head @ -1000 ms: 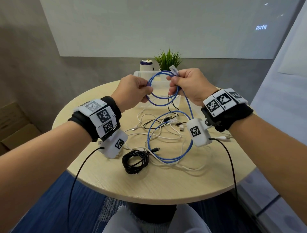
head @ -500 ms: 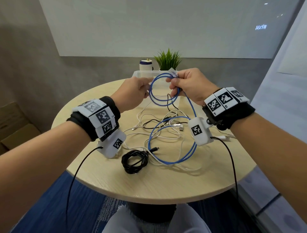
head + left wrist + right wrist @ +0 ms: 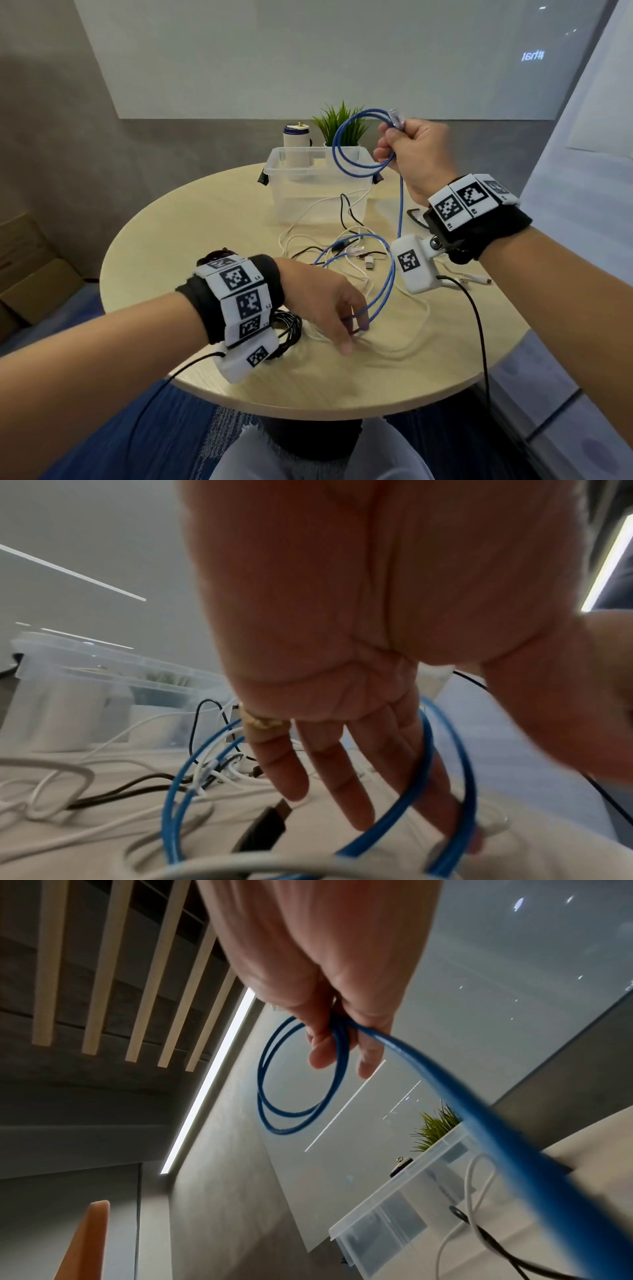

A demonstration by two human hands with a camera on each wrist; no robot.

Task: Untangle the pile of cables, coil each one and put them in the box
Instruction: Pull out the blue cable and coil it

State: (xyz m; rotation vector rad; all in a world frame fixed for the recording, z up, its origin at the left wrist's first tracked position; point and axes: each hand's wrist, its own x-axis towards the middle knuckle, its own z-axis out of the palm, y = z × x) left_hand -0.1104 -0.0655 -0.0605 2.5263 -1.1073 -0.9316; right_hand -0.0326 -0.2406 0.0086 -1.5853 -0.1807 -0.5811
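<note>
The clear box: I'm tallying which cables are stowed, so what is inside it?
No cable shows inside the clear box. Through its walls appear only the white cup and plant standing behind it. The black coil lies on the table.

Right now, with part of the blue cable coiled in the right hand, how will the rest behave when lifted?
Probably springy: the blue cable holds round loops in the right hand. Likely to drag neighbours, since its lower loops cross the white cables. Seemingly light, hanging from a few fingers.
</note>
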